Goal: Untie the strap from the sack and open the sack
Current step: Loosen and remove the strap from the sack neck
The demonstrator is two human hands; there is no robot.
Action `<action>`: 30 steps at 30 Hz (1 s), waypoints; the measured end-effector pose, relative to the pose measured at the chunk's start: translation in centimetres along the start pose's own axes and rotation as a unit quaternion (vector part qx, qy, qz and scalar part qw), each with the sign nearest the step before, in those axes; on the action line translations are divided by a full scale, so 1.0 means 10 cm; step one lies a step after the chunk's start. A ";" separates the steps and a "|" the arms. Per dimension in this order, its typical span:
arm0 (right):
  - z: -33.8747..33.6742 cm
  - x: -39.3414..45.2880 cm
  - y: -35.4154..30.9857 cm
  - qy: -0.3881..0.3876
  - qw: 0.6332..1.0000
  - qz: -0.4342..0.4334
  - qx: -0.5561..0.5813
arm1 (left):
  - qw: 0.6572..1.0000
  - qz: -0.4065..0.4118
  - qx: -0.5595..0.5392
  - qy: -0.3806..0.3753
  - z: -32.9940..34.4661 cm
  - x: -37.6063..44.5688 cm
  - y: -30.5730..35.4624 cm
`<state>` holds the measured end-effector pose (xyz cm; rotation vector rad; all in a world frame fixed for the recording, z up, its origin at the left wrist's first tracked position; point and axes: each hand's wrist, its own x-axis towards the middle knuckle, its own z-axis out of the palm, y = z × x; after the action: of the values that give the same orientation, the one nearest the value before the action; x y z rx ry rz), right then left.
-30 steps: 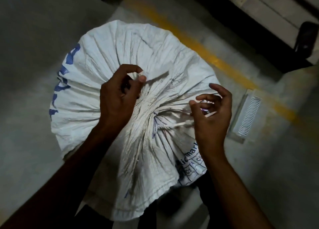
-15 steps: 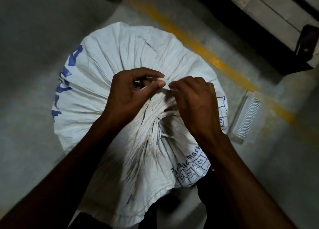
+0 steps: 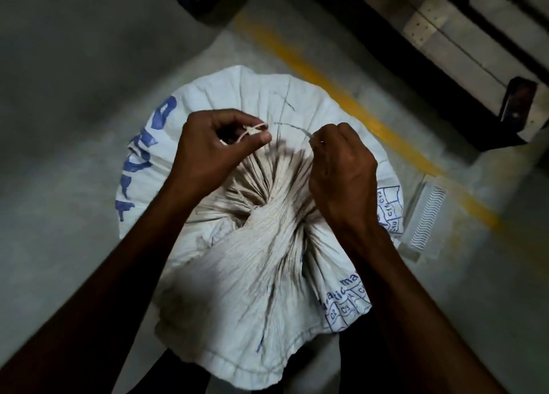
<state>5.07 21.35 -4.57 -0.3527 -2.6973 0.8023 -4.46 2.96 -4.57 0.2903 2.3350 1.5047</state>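
Observation:
A white woven sack with blue print stands on the floor below me, its mouth gathered into a pleated, twisted neck at the centre. My left hand pinches a thin white strap with a knot in it, just above the far side of the neck. My right hand is closed on the strap's other end and some sack pleats to the right. The loose hemmed flap of the sack's mouth lies toward me.
The sack stands on a grey concrete floor with a yellow painted line running diagonally behind it. A white ribbed plastic piece lies right of the sack. Dark framework and a pale panel fill the upper right.
My right hand came in from the right to the neck. Both hands then lifted toward the far side, and the strap now shows between my left fingers.

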 end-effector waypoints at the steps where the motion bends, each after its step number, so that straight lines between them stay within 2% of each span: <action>1: -0.02 0.01 0.03 0.013 1.000 0.014 -0.001 | 1.000 -0.001 0.011 -0.023 -0.04 0.00 -0.03; 3: -0.02 0.02 0.09 0.027 0.999 0.031 0.000 | 0.998 -0.001 0.039 -0.050 -0.12 -0.02 -0.09; 5: -0.01 -0.01 0.11 0.021 0.999 0.037 0.005 | 0.997 0.004 0.061 -0.042 -0.17 -0.01 -0.13; 10: 0.00 0.04 0.02 0.027 0.996 0.030 0.084 | 0.993 0.083 0.032 0.081 -0.01 0.25 0.29; 16: -0.28 0.35 0.06 0.060 0.963 0.131 0.229 | 0.974 0.176 -0.026 0.138 0.52 0.73 0.97; 23: -0.61 0.53 0.31 0.055 0.934 0.197 0.294 | 0.971 0.140 -0.144 0.131 1.14 0.94 1.26; 30: -0.62 0.54 0.33 0.092 0.953 0.184 0.225 | 0.969 0.098 -0.188 0.130 1.23 0.94 1.22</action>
<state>2.77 28.72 -0.31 -0.7830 -2.2163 1.3766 -8.42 21.65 0.21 0.2406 2.1912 2.1570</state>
